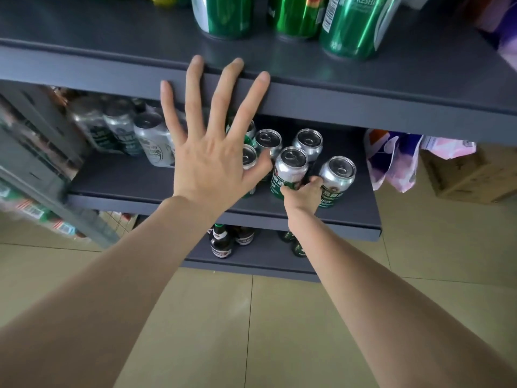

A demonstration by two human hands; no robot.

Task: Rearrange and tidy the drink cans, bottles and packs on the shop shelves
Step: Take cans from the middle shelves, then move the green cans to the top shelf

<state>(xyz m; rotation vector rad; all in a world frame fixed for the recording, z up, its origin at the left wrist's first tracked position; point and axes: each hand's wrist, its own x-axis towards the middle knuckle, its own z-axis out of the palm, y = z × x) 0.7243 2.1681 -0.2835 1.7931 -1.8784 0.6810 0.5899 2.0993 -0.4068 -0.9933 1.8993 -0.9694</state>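
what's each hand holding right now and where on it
Right hand grips a green and silver can low on its side. Left hand is spread open, holding nothing.

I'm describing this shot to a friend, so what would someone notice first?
The left hand, fingers spread wide, fills the middle, its fingertips at the upper shelf edge. Lower right, the right hand grips a green and silver can among loose cans on the middle shelf.

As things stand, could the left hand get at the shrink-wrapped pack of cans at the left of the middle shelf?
Probably yes. The left hand is open with fingers spread near the upper shelf edge, holding nothing. The shrink-wrapped pack sits just to its left, with bare shelf in front of it.
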